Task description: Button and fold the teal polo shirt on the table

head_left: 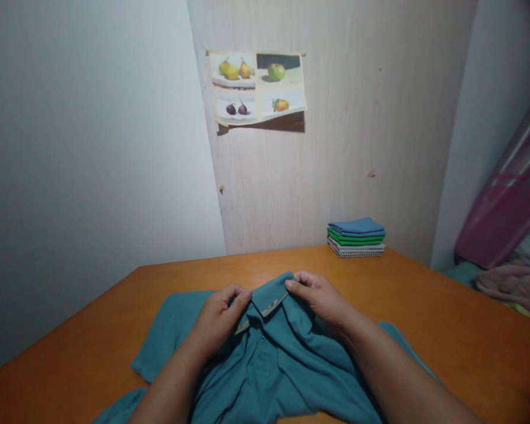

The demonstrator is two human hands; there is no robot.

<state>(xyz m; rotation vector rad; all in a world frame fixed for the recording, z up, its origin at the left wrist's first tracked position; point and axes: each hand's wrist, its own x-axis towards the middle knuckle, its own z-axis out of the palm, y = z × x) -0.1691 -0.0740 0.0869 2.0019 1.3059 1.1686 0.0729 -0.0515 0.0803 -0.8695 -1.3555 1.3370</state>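
A teal polo shirt [265,365] lies rumpled across the near part of the table, its collar lifted between my hands and its button placket facing up. My left hand [221,315] pinches the left side of the collar between thumb and fingers. The right end of the collar is gripped by my right hand [321,295], thumb on top. One sleeve [172,324] spreads out flat to the left. Part of the shirt is hidden under my forearms.
On the orange-brown table [92,330], a stack of folded cloths [357,238] in blue, green and checked grey stands at the far right corner. Fruit pictures [258,88] hang on the wall behind. Beyond the right edge lie crumpled fabrics [512,285] and a pink plastic-looking bundle [499,206].
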